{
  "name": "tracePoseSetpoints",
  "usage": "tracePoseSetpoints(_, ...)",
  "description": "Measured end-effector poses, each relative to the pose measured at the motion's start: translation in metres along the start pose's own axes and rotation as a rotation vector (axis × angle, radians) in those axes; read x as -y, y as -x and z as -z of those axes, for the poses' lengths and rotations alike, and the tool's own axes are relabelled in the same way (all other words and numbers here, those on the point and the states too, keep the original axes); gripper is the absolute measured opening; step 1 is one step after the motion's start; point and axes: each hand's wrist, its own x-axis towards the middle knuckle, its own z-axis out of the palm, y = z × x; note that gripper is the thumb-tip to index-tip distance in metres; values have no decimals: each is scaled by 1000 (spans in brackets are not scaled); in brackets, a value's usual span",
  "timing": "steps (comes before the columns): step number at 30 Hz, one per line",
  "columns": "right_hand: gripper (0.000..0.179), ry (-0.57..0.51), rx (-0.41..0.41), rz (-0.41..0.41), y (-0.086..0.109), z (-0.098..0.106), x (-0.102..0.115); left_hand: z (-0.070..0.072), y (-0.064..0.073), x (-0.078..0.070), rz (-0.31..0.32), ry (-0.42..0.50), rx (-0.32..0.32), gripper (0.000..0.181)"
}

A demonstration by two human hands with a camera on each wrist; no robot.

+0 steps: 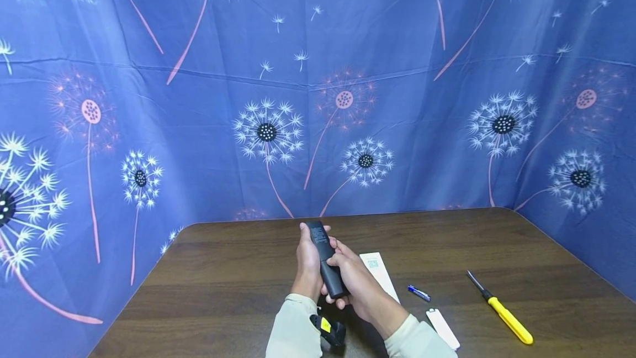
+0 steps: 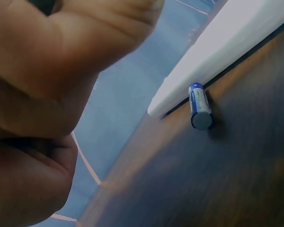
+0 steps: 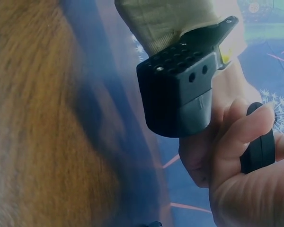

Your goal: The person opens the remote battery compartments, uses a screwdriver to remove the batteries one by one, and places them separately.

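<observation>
A black remote control (image 1: 320,239) is held over the table with its printed back turned up. My left hand (image 1: 308,263) grips it from the left, thumb along its side near the top end. From the right, my right hand (image 1: 360,283) holds the lower part, its thumb lying on the back by a seam across the casing. In the right wrist view, the dark end of the remote shows between curled fingers (image 3: 234,142). The left wrist view shows mostly fingers, with the remote largely hidden.
Right of the hands lies a long white casing (image 1: 380,278) with a square printed code. Beyond it are a blue-and-white battery (image 1: 419,293), a thin white cover (image 1: 442,329) and a yellow-handled screwdriver (image 1: 509,319). A patterned blue cloth (image 1: 298,87) hangs behind the wooden table (image 1: 223,280).
</observation>
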Motion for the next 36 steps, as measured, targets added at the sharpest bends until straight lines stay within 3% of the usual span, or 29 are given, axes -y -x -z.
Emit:
tracePoseSetpoints(10, 70, 47, -46, -6, 0, 1, -1, 0, 1, 1, -7, -42, -2, 74)
tracePoseSetpoints(36, 70, 58, -54, -30, -2, 6, -6, -1, 3, 2, -50, -107, -49, 75)
